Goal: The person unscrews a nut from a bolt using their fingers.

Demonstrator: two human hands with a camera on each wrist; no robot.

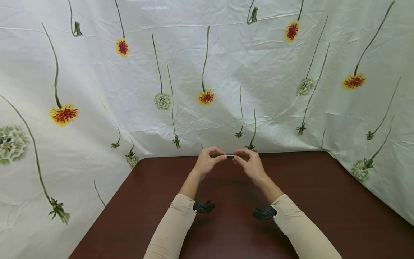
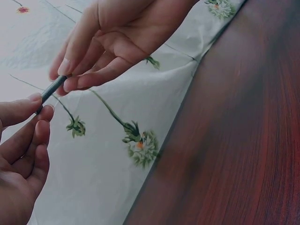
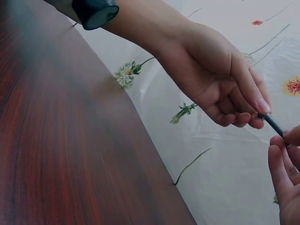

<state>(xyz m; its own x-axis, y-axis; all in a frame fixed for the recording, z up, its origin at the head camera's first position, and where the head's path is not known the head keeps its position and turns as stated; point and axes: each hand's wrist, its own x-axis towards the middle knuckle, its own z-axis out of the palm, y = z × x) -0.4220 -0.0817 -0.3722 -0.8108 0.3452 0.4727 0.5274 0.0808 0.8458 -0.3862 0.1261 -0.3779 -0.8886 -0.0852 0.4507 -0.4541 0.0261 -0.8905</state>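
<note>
A short grey threaded rod (image 2: 53, 90) spans the gap between both hands, held up over the far side of the table. My left hand (image 1: 205, 162) pinches one end between thumb and fingertips. The opposite end is pinched the same way by my right hand (image 1: 252, 165). In the head view the rod (image 1: 230, 155) shows as a thin, level line. Fine threads run along its bare middle in the right wrist view, where the rod (image 3: 273, 125) appears slanted. Fingertips hide both of its ends.
Below the arms lies a dark reddish-brown wooden table (image 1: 155, 187). A white cloth (image 1: 265, 72) printed with flowers hangs behind it and along both sides. Dark devices are strapped to the left wrist (image 1: 203, 207) and the right wrist (image 1: 264, 213).
</note>
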